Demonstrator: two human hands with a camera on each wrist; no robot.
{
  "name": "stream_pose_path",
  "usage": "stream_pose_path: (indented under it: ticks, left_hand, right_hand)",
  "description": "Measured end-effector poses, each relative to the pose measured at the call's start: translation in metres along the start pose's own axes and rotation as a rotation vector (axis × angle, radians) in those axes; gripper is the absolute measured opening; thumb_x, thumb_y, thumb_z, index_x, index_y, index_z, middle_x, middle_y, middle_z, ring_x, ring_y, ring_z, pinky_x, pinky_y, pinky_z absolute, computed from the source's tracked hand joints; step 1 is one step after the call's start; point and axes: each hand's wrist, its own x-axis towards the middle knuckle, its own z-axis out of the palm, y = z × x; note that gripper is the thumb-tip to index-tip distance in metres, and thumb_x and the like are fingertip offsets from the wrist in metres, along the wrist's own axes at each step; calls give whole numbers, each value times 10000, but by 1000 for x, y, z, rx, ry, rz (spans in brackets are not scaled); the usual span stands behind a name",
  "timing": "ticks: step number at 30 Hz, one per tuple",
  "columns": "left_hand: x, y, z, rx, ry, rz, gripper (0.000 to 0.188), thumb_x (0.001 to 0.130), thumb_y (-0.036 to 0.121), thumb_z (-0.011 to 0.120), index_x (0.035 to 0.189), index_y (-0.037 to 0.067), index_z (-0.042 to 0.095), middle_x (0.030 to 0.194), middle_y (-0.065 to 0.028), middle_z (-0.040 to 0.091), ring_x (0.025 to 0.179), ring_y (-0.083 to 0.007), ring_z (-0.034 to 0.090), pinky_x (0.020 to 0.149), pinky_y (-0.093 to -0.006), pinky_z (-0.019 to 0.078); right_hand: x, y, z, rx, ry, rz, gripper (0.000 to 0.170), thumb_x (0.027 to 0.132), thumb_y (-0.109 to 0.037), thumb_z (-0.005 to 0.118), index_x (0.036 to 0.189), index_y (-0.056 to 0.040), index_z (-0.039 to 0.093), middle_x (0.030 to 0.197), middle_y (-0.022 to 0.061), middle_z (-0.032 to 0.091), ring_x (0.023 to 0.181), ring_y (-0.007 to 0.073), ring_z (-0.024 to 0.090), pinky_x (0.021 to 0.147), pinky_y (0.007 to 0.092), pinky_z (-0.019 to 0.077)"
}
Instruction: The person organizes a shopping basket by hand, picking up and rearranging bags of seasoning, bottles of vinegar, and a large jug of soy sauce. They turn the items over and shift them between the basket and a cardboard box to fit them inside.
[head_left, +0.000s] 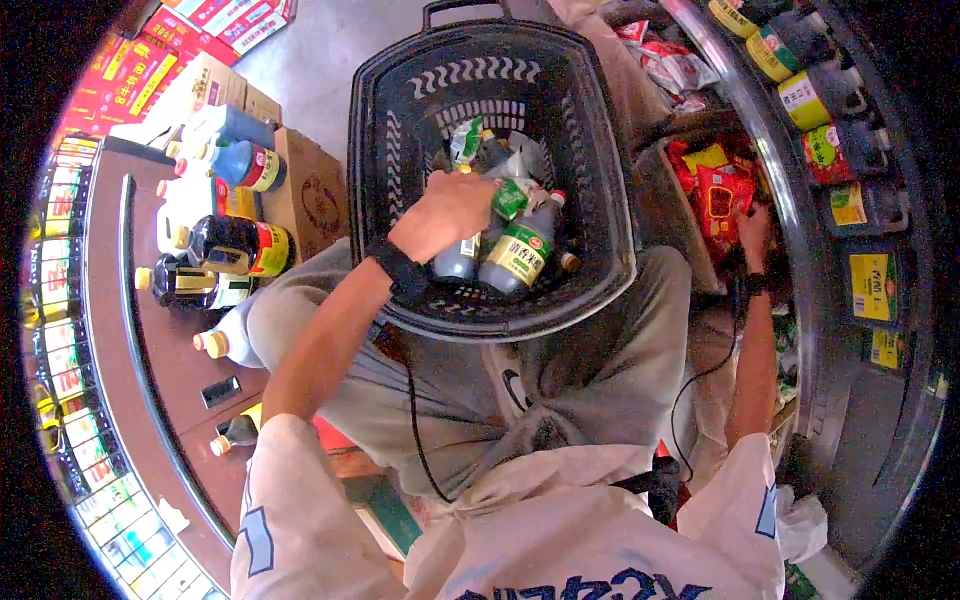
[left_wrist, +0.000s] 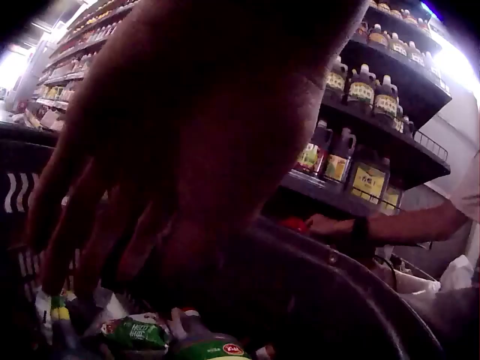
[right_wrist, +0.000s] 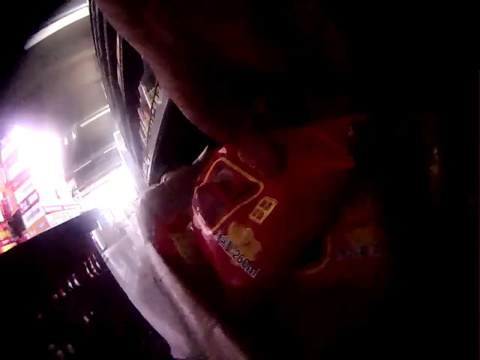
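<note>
A black shopping basket (head_left: 622, 200) stands before the person, with dark bottles in it. My left hand (head_left: 445, 215) is over these, palm down; in the left wrist view that hand (left_wrist: 180, 142) hangs its fingers loosely, with no object seen in them. A green-labelled bottle (head_left: 518, 255) and a green packet (head_left: 510, 198) lie beside it. On the right, my right hand (head_left: 755, 232) pinches the edge of a red packet (head_left: 722, 205) in an open box. The right wrist view shows this red packet (right_wrist: 244, 217) under the thumb; the other fingers are lost in darkness.
Several bottles, including a dark one (head_left: 240, 245), stand on a brown shelf (head_left: 160, 370) at the left, near a cardboard box (head_left: 310, 190). A shelf of jugs (head_left: 870, 285) curves along the right. Black cables hang by both wrists. A phone-like dark object (head_left: 221, 391) lies at left.
</note>
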Motion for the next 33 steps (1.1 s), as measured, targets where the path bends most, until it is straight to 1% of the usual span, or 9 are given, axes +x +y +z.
stream_pose_path:
  ticks: [4,8,12,16,19,21,24,29,33]
  left_hand:
    - [9,15,-23,-69,8,-68,227,758,129,520,944,55,628,757,-160,644,708,-352,629,635,-455,493]
    - [6,31,-37,-327,280,-24,251,818,175,510,1023,79,620,823,-186,646,729,-367,634,663,-446,517]
    - [-8,51,-48,-891,395,157,371,829,162,589,1189,79,555,1108,-170,606,1004,-306,600,850,-397,485]
    - [-11,61,-50,-1204,244,513,721,755,193,724,1354,34,358,1399,-84,374,1279,-213,348,1036,-377,325]
    - [-19,70,-48,-1560,-122,490,806,711,319,763,1329,-14,366,1319,-105,457,1196,-184,437,998,-313,353]
    - [-24,73,-51,-1452,-63,456,567,687,270,785,1132,17,539,1074,-70,596,981,-136,549,865,-287,440]
    - [-24,65,-50,-1425,13,347,273,684,176,784,859,46,618,790,-15,650,728,-96,595,678,-265,478]
    - [-23,48,-53,-1863,272,130,353,712,155,776,993,29,604,939,-48,649,842,-118,616,771,-273,495]
    - [-22,50,-44,-2079,352,49,409,707,141,780,1041,18,577,981,-58,639,880,-129,614,791,-284,497]
  right_hand:
    - [-21,4,16,31,408,-442,378,858,-298,583,1140,-47,571,951,245,607,873,382,585,741,453,462]
    - [-94,-112,-51,-480,87,-124,225,860,-224,572,1002,-50,588,889,199,621,857,330,593,688,425,473]
    - [-125,-152,-99,-199,453,-598,124,815,-110,597,911,-37,570,804,184,595,830,357,576,712,418,475]
    - [-159,-210,-153,84,115,-851,160,693,25,647,794,6,523,775,174,571,797,353,564,701,407,460]
    - [-179,-249,-159,314,-128,-898,205,683,-137,676,829,-48,563,761,155,591,733,352,572,717,437,469]
    - [-188,-281,-165,243,-196,-1013,188,688,-123,667,833,-59,566,741,141,588,693,338,574,682,430,468]
    - [-199,-318,-157,238,-42,-910,175,677,-92,675,788,-43,549,721,128,578,767,333,563,767,410,429]
    - [-198,-331,-139,479,367,-557,455,703,-180,686,1124,-74,549,1035,144,603,1005,301,566,992,397,345]
    - [-205,-308,-97,1254,-322,-44,674,730,-171,715,1305,-36,391,1159,113,559,1046,250,551,968,370,400]
